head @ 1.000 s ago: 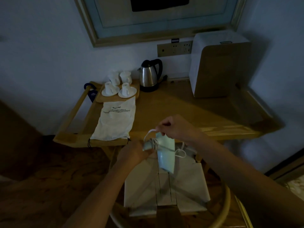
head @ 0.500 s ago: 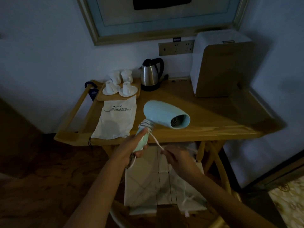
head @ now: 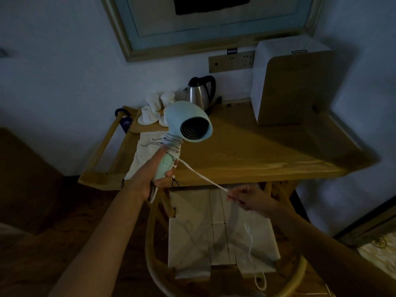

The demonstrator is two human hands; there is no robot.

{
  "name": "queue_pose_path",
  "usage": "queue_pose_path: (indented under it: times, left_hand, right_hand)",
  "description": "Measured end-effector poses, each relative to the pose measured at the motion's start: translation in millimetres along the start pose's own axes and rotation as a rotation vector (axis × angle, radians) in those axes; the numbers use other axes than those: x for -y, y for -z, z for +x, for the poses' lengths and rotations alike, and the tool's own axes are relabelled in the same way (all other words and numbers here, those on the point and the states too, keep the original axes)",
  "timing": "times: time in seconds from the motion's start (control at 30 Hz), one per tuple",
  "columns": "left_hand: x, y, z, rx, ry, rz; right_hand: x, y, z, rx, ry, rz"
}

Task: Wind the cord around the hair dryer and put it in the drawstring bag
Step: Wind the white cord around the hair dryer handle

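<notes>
My left hand [head: 152, 177] grips the handle of the pale blue hair dryer [head: 186, 120], holding it upright over the table's front edge with its round opening facing me. Several turns of white cord [head: 201, 175] sit wound around the top of the handle. From there the cord runs taut down and right to my right hand [head: 248, 199], which pinches it. The rest of the cord hangs below that hand over the chair seat. The white drawstring bag [head: 144, 155] lies flat on the left side of the wooden table [head: 257, 151], partly hidden behind the dryer.
At the table's back stand a steel kettle [head: 200, 93], a tray of white cups [head: 151, 113] and a boxy white and tan appliance [head: 293, 82]. A wall socket strip [head: 231, 61] sits above. A chair with a white seat [head: 220, 228] stands below my hands.
The dryer has risen and turned so its opening faces me. My right hand dropped from above the dryer to low on the right, drawing the cord out taut.
</notes>
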State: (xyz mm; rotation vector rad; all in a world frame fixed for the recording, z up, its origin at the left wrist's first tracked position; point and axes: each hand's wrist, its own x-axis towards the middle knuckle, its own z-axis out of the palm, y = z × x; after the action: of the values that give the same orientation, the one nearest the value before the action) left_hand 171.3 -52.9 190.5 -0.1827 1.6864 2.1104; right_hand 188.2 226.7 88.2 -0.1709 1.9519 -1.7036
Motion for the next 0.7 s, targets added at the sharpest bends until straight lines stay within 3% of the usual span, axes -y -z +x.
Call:
queue_pose_path:
  times: [0.23, 0.37, 0.53, 0.7]
  left_hand:
    - [-15.4, 2.3, -30.7, 0.095, -0.173, 0.519]
    - [-20.4, -11.2, -34.7, 0.107, -0.207, 0.976]
    - [10.2, -32.2, -18.6, 0.211, -0.150, 1.425]
    - [55.0, -29.0, 9.1, 0.022, -0.031, 1.544]
  right_hand:
    - [49.8, 12.3, 37.5, -0.266, -0.047, -0.143]
    - [79.2, 24.0, 52.1, -0.348, 0.024, -0.144]
    - [117.3, 26.2, 62.1, -0.386, 0.049, -0.372]
    - [148.0, -10.2, 45.8, -0.314, 0.235, -0.562]
